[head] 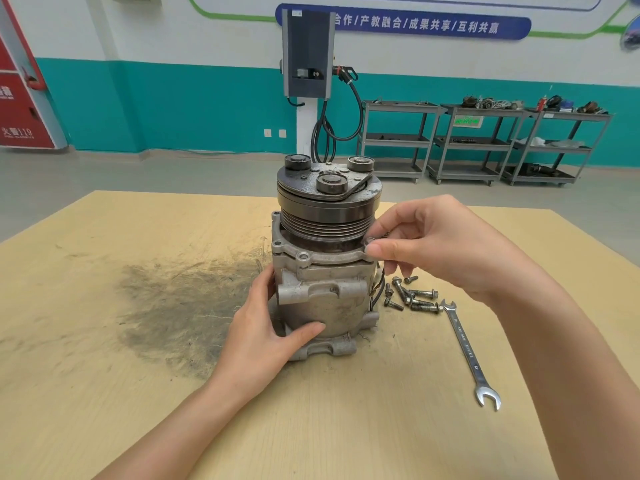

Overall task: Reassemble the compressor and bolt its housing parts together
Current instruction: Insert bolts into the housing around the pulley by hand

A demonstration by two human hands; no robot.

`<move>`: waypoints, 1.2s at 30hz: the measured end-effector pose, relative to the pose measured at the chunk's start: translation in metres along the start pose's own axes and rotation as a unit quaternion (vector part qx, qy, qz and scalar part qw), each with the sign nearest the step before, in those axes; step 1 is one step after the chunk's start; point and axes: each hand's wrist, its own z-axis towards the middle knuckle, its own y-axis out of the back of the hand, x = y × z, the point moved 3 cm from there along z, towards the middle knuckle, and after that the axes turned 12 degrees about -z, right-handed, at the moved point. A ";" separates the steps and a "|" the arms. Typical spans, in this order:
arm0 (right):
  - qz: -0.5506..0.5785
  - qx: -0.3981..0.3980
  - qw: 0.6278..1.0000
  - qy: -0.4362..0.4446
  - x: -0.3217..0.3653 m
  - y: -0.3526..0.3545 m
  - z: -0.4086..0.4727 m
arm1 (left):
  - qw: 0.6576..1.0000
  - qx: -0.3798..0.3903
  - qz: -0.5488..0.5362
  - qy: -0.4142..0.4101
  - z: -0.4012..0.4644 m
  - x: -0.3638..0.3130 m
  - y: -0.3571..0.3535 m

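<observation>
Surface: pale wooden table point(104, 393) in a workshop, with a dark grimy smear point(183, 306) at 9 o'clock of the compressor.
Left hand point(263, 337): curled round the compressor's lower body from 8 o'clock, thumb pressed across the front, fingers wrapped behind the left side.
Compressor point(322, 271): upright at table centre, grey cast body, pulley end up.
Wrench point(467, 351): open-ended, flat on the table at 4 o'clock of the compressor, apart from both hands.
Bolts point(412, 296): loose cluster on the table at 3 o'clock of the compressor base, just beyond the wrench's far end.
Right hand point(440, 251): fingers bunched, thumb and forefinger pinched at the flange's right ear; whether a bolt sits between them I cannot tell.
Flange point(322, 256): top housing plate lying on the body, a bolt hole open at the front.
Pulley point(329, 209): dark, grooved, above the flange, with a clutch plate on top.
Carts point(485, 143): grey shelf carts at 1 o'clock along the teal-and-white wall, parts on their top shelves.
Charger point(308, 53): grey box on a white post at 12 o'clock, black cable hanging looped below it.
</observation>
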 end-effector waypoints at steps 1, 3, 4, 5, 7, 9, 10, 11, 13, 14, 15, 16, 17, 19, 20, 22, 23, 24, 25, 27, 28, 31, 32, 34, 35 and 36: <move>0.002 -0.003 1.000 0.000 0.000 -0.001 0.000 | 1.000 0.000 0.000 0.000 0.000 0.000 0.000; -0.009 -0.019 1.000 -0.005 0.001 -0.004 0.001 | 1.000 -0.001 0.000 0.000 0.000 0.000 0.000; -0.023 -0.031 0.999 -0.007 0.001 -0.006 0.001 | 1.000 -0.002 0.000 -0.001 0.000 0.000 0.000; -0.042 -0.043 0.998 -0.010 0.002 -0.007 0.001 | 1.000 -0.003 0.000 -0.001 0.000 0.000 0.000; -0.077 -0.063 0.995 -0.013 0.003 -0.008 0.000 | 1.000 -0.005 -0.001 -0.001 0.000 0.000 0.000; -0.097 -0.072 0.993 -0.012 0.004 -0.007 0.000 | 1.000 -0.007 -0.003 0.000 -0.001 -0.001 0.000; -0.102 -0.072 0.992 -0.010 0.005 -0.006 0.000 | 1.000 -0.007 -0.003 0.000 -0.001 -0.001 0.001; -0.103 -0.068 0.992 -0.008 0.006 -0.005 0.000 | 1.000 -0.008 -0.001 -0.001 -0.001 -0.001 0.001; -0.103 -0.044 0.994 -0.007 0.006 -0.001 0.000 | 1.000 -0.006 0.003 -0.001 -0.001 0.000 0.001; -0.103 -0.028 0.994 -0.006 0.005 0.000 -0.001 | 1.000 -0.005 0.003 -0.001 -0.001 0.001 0.001; -0.103 -0.016 0.995 -0.004 0.004 0.001 -0.001 | 1.000 -0.002 0.002 0.001 -0.001 0.001 0.000; -0.103 -0.009 0.995 0.000 0.004 0.001 -0.002 | 1.000 0.000 0.001 0.004 -0.001 0.002 0.000; -0.103 -0.009 0.995 0.006 0.004 0.001 -0.002 | 1.000 0.001 0.001 0.005 -0.001 0.002 0.000; -0.108 -0.018 0.994 0.019 0.006 -0.001 -0.002 | 1.000 0.003 0.004 0.003 -0.001 0.001 0.000; -0.118 -0.026 0.992 0.025 0.007 -0.002 -0.002 | 1.000 0.003 0.004 0.000 -0.001 0.001 0.000; -0.152 -0.051 0.987 0.031 0.008 -0.004 -0.003 | 1.000 0.001 0.001 -0.005 0.000 0.000 0.000; -0.174 -0.067 0.982 0.031 0.009 -0.005 -0.003 | 1.000 0.000 -0.002 -0.005 0.000 -0.001 0.000; -0.196 -0.084 0.976 0.031 0.009 -0.006 -0.003 | 1.000 -0.001 -0.004 -0.005 0.000 -0.001 0.000; -0.219 -0.102 0.970 0.032 0.010 -0.008 -0.004 | 1.000 -0.002 -0.007 -0.005 0.000 -0.001 0.000; -0.268 -0.126 0.954 0.040 0.013 -0.013 -0.005 | 1.000 -0.005 -0.010 -0.007 -0.001 -0.001 0.001; -0.288 -0.131 0.948 0.046 0.015 -0.015 -0.006 | 1.000 -0.005 -0.011 -0.007 -0.001 -0.001 0.001; -0.327 -0.130 0.935 0.053 0.018 -0.017 -0.007 | 1.000 0.000 -0.005 -0.009 -0.001 -0.002 0.002; -0.338 -0.130 0.931 0.053 0.018 -0.016 -0.008 | 1.000 0.002 -0.003 -0.010 -0.001 -0.003 0.002; -0.355 -0.130 0.924 0.054 0.019 -0.016 -0.009 | 1.000 0.003 -0.002 -0.012 0.000 -0.005 0.002; -0.360 -0.130 0.922 0.053 0.019 -0.016 -0.009 | 1.000 0.003 0.000 -0.015 0.000 -0.005 0.002; -0.363 -0.129 0.921 0.052 0.019 -0.017 -0.008 | 1.000 0.003 0.001 -0.017 0.000 -0.005 0.002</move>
